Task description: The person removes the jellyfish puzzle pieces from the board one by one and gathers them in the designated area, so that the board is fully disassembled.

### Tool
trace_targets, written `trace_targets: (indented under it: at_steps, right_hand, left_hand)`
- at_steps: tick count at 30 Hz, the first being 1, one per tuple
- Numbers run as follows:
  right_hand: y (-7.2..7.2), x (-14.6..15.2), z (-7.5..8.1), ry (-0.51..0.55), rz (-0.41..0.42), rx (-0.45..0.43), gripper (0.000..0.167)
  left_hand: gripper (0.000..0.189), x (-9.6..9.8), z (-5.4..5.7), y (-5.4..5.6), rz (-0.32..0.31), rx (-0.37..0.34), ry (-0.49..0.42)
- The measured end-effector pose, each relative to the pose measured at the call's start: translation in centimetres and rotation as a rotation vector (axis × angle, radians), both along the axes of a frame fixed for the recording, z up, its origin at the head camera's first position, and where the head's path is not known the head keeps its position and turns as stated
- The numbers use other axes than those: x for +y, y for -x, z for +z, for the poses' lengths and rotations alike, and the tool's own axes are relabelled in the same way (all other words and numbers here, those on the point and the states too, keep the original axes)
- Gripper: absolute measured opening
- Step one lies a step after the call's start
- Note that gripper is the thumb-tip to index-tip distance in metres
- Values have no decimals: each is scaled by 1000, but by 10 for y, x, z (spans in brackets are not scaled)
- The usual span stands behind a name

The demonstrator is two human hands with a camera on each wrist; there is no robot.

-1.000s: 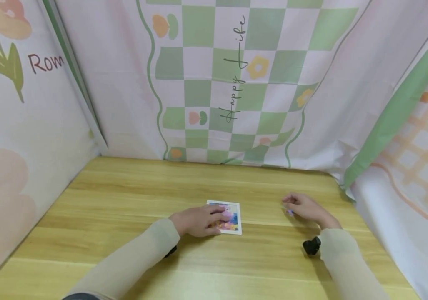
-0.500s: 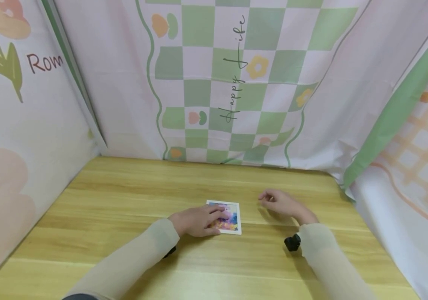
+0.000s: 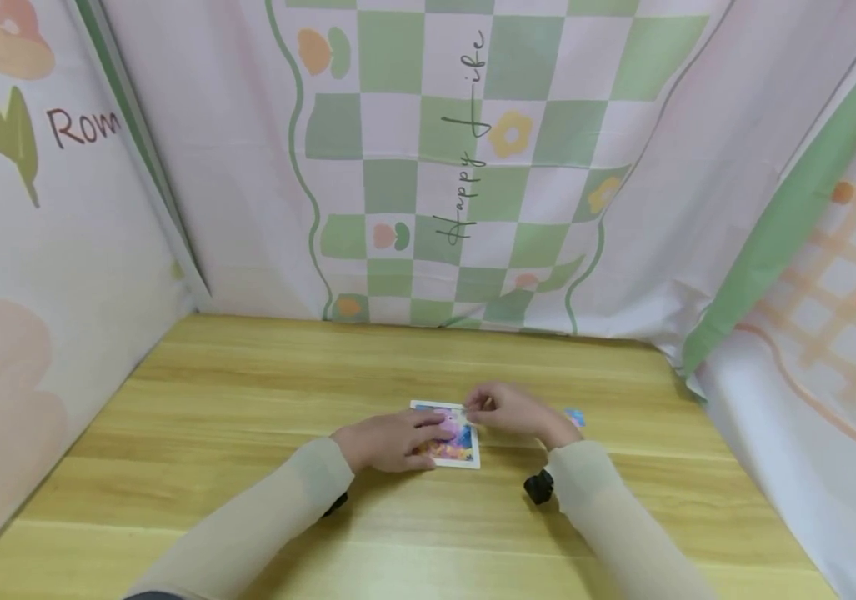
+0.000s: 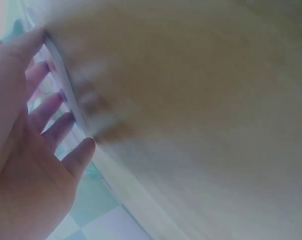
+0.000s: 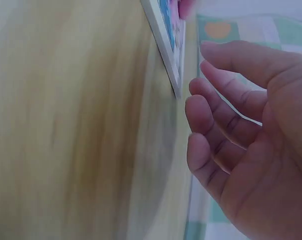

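My left hand rests spread on a small square picture board with a white border and a pink, blue and yellow print. In the left wrist view, that hand's fingers lie along the board's edge. My right hand is at the board's upper right corner, its thumb and forefinger close together. The right wrist view has its fingers curled beside the board's corner; whether a small piece is between the tips cannot be seen. Behind the right wrist lies a small blue and pink piece, like a jigsaw piece.
The wooden table carries the board and the loose piece. A checked green and white cloth hangs along its back edge. Printed cloths stand at the left and right sides.
My right hand has moved left from beside the loose piece to the board's upper right corner. The blue and pink piece now shows behind the wrist. My left hand has stayed on the board.
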State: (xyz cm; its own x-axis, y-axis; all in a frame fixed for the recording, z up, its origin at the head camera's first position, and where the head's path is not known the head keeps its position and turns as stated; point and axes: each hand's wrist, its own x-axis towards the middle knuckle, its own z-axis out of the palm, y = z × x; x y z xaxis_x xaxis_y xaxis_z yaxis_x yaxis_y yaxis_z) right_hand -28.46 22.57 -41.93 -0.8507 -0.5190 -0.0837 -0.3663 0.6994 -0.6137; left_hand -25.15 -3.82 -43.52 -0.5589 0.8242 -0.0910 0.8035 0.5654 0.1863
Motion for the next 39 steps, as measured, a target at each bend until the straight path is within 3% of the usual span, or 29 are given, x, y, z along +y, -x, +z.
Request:
trace_targets:
  at_steps: [5, 10, 14, 23, 32, 39]
  right_hand:
    - [0, -14, -4, 22, 30, -14, 25]
    - [3, -22, -7, 26, 49, -22, 23]
    - [3, -26, -7, 4, 47, -2, 20]
    - [4, -28, -10, -35, 13, 24, 19]
    - [5, -30, -10, -49, -17, 12, 21]
    - [2, -32, -8, -55, 9, 46, 21]
  left_hand:
    - [55, -3, 1, -1, 4, 77, 37]
    - [55, -3, 1, -1, 0, 98, 58]
    - [55, -3, 3, -1, 8, 94, 48]
    - [51, -7, 8, -2, 32, 16, -36]
    - [52, -12, 2, -1, -16, 87, -49]
    - [50, -12, 1, -1, -15, 80, -59]
